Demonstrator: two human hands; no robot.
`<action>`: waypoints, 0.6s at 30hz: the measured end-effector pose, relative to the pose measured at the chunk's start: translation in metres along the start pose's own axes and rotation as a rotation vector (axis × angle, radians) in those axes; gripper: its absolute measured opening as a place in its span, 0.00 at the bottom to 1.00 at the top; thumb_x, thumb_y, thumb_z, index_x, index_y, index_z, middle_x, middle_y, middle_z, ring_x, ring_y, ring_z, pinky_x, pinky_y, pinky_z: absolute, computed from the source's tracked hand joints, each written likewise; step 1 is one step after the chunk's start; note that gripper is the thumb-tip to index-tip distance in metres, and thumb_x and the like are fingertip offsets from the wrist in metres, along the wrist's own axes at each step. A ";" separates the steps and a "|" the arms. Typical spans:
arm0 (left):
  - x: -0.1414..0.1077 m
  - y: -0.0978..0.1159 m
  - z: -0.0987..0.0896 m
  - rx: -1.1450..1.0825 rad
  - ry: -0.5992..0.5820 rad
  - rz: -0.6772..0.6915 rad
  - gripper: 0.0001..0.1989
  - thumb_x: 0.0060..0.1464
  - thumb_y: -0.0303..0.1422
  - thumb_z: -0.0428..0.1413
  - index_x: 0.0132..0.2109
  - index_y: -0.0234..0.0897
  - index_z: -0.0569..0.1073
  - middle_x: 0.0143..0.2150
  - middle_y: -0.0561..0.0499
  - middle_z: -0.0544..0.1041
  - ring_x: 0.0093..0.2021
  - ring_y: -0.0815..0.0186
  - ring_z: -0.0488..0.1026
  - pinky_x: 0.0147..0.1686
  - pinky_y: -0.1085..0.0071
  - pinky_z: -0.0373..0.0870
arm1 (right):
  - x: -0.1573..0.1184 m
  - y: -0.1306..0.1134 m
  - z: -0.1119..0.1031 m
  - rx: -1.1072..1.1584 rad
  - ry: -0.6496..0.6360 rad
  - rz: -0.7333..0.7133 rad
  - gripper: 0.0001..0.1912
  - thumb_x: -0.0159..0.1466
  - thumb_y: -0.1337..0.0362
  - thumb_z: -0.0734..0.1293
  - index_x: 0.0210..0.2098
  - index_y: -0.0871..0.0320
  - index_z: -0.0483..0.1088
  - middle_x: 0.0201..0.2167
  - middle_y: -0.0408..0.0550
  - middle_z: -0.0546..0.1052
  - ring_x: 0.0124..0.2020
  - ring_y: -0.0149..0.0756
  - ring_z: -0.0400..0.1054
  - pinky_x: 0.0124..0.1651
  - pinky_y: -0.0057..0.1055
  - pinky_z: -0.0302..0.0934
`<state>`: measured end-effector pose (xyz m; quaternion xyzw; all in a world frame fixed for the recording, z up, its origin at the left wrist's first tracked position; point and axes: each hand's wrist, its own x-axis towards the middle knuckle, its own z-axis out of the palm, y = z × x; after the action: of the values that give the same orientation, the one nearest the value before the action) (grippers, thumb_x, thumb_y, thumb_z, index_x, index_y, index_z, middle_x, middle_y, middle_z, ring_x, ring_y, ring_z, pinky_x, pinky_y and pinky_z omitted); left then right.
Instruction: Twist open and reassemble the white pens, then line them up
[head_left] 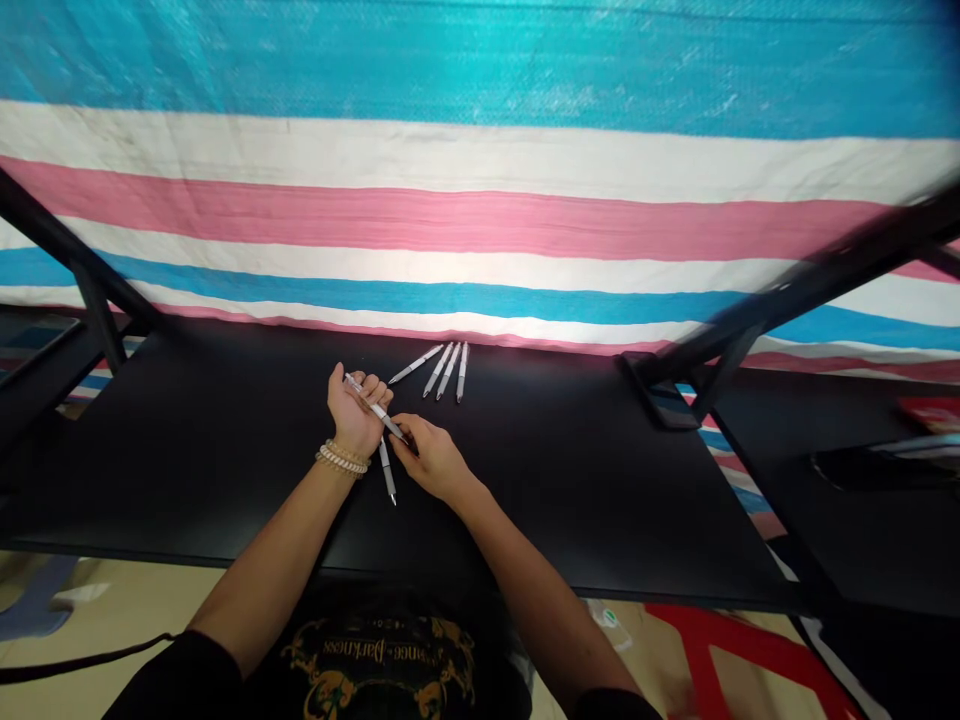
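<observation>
The left hand (356,422) is turned palm up over the table (225,450), its fingers loosely curled beside a white-and-grey pen (379,412) that slants across the palm from far left to near right. Light bracelets (343,458) circle that wrist. The right hand (435,456) reaches in from the near right, back upward, thumb and fingers pinching the pen's grey end. A second pen (388,473) lies just near of the hands; four pens (448,371) lie farther off.
</observation>
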<state>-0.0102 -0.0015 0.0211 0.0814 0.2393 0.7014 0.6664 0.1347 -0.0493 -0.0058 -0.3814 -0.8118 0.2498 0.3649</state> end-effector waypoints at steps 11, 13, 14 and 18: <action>-0.005 0.000 0.006 0.052 -0.073 -0.041 0.21 0.58 0.48 0.51 0.26 0.39 0.60 0.20 0.57 0.58 0.19 0.72 0.59 0.27 0.71 0.61 | 0.001 0.002 0.001 0.438 -0.057 0.354 0.13 0.70 0.55 0.59 0.39 0.57 0.69 0.21 0.38 0.73 0.14 0.25 0.63 0.19 0.22 0.57; -0.003 -0.001 0.005 0.082 -0.084 -0.068 0.21 0.58 0.50 0.51 0.28 0.38 0.64 0.23 0.54 0.63 0.23 0.70 0.64 0.29 0.71 0.63 | 0.003 0.002 0.002 0.571 -0.021 0.418 0.16 0.69 0.52 0.60 0.37 0.57 0.69 0.19 0.37 0.72 0.12 0.24 0.61 0.16 0.21 0.53; -0.001 -0.002 0.003 0.117 -0.074 -0.072 0.21 0.58 0.51 0.51 0.29 0.37 0.67 0.25 0.52 0.67 0.26 0.69 0.66 0.31 0.70 0.63 | 0.004 0.003 0.002 0.636 0.025 0.452 0.17 0.68 0.50 0.61 0.37 0.58 0.69 0.19 0.37 0.71 0.12 0.23 0.59 0.15 0.21 0.51; 0.007 -0.006 -0.005 0.299 0.036 -0.016 0.24 0.56 0.53 0.52 0.41 0.35 0.75 0.38 0.47 0.75 0.36 0.67 0.72 0.35 0.72 0.63 | 0.010 0.012 0.005 0.843 0.282 0.590 0.21 0.64 0.45 0.63 0.39 0.58 0.68 0.23 0.41 0.74 0.15 0.25 0.63 0.16 0.22 0.54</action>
<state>-0.0077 0.0046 0.0130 0.1656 0.3536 0.6540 0.6480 0.1315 -0.0350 -0.0125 -0.4437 -0.4425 0.5924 0.5064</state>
